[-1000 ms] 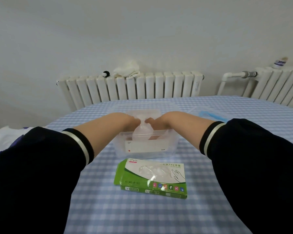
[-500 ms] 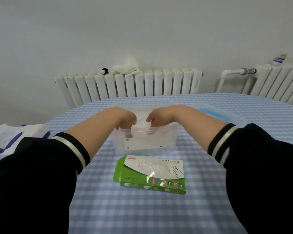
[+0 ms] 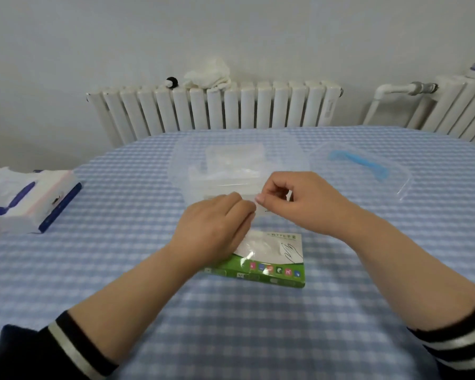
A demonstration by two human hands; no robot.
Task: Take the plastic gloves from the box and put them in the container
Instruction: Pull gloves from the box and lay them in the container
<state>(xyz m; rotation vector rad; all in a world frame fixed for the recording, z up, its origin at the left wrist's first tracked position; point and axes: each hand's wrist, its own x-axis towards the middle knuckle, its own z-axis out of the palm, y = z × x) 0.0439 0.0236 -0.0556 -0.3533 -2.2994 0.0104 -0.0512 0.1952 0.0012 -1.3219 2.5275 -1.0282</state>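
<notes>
The green glove box (image 3: 269, 259) lies on the tabletop (image 3: 231, 325). Just above it the left hand (image 3: 214, 229) and right hand (image 3: 299, 201) have curled fingers (image 3: 261, 199); any glove pinched is unclear. Beyond the box, folded clear gloves (image 3: 231, 171) lie inside the container (image 3: 181, 176).

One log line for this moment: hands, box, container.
left hand: over glove box | right hand: fingers curled, hold unclear | container: open, gloves inside | lid: on table, right

Both hands (image 3: 254, 212) now out of container (image 3: 181, 171), above box (image 3: 274, 259).
</notes>
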